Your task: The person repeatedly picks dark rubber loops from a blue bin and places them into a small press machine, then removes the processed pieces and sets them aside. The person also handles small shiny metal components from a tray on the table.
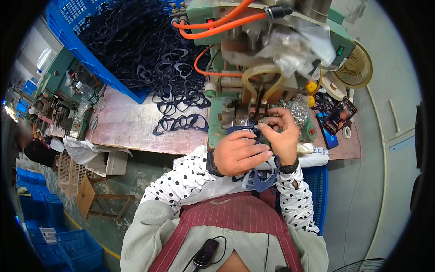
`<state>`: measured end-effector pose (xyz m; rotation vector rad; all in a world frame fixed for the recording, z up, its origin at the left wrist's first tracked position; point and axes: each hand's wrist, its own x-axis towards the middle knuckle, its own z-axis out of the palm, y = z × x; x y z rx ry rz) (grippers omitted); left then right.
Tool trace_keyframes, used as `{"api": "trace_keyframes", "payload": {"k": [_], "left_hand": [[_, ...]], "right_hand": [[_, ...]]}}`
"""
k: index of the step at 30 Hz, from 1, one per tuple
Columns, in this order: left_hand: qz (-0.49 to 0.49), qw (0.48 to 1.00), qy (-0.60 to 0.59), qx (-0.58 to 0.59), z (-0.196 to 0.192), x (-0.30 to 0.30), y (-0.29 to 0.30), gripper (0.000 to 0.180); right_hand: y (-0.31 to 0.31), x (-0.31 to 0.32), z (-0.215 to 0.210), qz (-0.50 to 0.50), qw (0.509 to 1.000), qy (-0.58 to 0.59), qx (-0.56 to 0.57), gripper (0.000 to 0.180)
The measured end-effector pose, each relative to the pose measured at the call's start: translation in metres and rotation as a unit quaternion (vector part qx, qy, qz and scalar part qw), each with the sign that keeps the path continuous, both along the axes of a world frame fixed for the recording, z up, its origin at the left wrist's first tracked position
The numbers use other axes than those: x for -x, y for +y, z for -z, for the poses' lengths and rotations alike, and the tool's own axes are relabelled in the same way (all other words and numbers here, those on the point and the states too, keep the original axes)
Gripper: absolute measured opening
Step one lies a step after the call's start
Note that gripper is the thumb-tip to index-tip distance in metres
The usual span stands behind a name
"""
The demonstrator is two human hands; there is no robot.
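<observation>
In front of me stands a green bench press [216,119], its metal tooling close to my fingers. My left hand [242,154] lies back up with its fingers curled over dark blue looped strips [265,180], which hang below it toward my lap. My right hand [284,136] is beside it, thumb and forefinger closed together at the tooling. What that pinch holds, if anything, is too small to make out. Several more looped strips [181,123] lie in rows on the worn table [122,120] to the left.
A blue crate [95,63] heaped with dark strips stands far left. Orange hoses [217,25] and clear plastic film [290,50] hang over the press. On the right are a phone [340,119], a tape roll [346,132] and a small fan [355,65]. A wooden stool [88,197] stands left.
</observation>
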<state>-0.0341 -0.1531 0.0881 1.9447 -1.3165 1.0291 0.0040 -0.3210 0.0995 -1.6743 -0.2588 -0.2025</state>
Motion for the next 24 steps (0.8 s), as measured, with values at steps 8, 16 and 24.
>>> {"api": "trace_keyframes", "payload": {"k": [8,16,24], "left_hand": [[0.080,0.996,-0.027,-0.024,-0.010,0.010,0.007,0.028],[0.155,0.987,0.033,-0.039,0.011,-0.020,-0.002,0.044],[0.147,0.988,0.032,-0.032,0.013,-0.018,-0.004,0.043]], "right_hand": [[0.016,-0.007,-0.004,-0.014,0.996,0.026,-0.079,0.051],[-0.072,-0.050,0.062,0.238,0.958,-0.080,0.138,0.033],[-0.119,-0.025,0.086,0.187,0.895,-0.003,0.405,0.033]]}}
